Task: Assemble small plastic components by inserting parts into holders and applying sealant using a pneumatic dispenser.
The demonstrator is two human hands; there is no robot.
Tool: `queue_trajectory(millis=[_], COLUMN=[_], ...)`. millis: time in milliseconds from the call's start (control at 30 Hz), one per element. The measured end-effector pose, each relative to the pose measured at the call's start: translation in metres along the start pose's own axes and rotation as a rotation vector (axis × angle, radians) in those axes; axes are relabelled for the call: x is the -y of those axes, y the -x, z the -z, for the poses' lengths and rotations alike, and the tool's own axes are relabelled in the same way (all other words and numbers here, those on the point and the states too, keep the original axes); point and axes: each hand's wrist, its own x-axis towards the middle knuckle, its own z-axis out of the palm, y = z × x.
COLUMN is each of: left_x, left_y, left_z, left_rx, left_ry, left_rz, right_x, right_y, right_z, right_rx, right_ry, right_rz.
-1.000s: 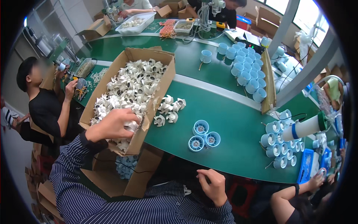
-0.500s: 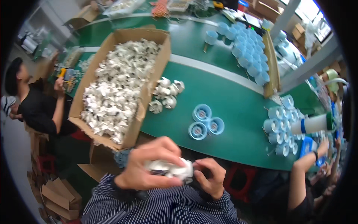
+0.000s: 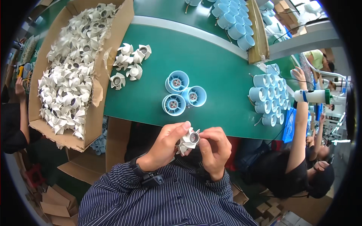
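Note:
Just off the table's near edge, my left hand (image 3: 163, 146) grips a white fan wheel (image 3: 187, 142) between thumb and fingers. Its round hub opening faces up, and the curved blades stick out around it. My right hand (image 3: 215, 152) is closed with thumb and index fingertip pinched at the wheel's right edge. A pale piece shows under my left thumb; whether it is part of the same wheel I cannot tell. Beyond my hands, three light blue round housings (image 3: 174, 105) stand in a cluster, with their open tops and inner ribs showing. Several loose white fan wheels (image 3: 134, 71) lie farther left.
A long cardboard box (image 3: 100, 124) full of white fan wheels stands on the left of the green table (image 3: 151, 49). Blue housings (image 3: 260, 94) are stacked at right, others (image 3: 235, 30) at the far side. A co-worker (image 3: 286, 165) reaches up at right. Open cartons (image 3: 85, 167) sit below.
My view has shifted, so the table things appear higher and farther left. The fan wheel has turned its hub opening upward, and my right fingertips now meet its edge.

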Motion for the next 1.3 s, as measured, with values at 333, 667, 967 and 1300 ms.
queue_trajectory(millis=[333, 667, 967, 1300], left_x=[-0.004, -0.007, 0.000, 0.009], left_y=[0.010, 0.014, 0.019, 0.033], left_z=[-0.001, 0.010, 0.024, 0.036], left_rx=[-0.118, 0.020, -0.007, 0.089], left_ry=[-0.006, 0.043, -0.018, 0.015], left_rz=[-0.140, -0.042, 0.050, -0.042], right_x=[-0.003, -0.011, -0.018, -0.023], right_y=[0.010, -0.024, -0.081, -0.094], right_z=[-0.022, 0.000, 0.004, 0.006], right_rx=[-0.184, 0.052, -0.019, 0.112], right_ry=[-0.204, 0.093, 0.153, 0.140], right_rz=[-0.164, 0.243, -0.141, -0.285])
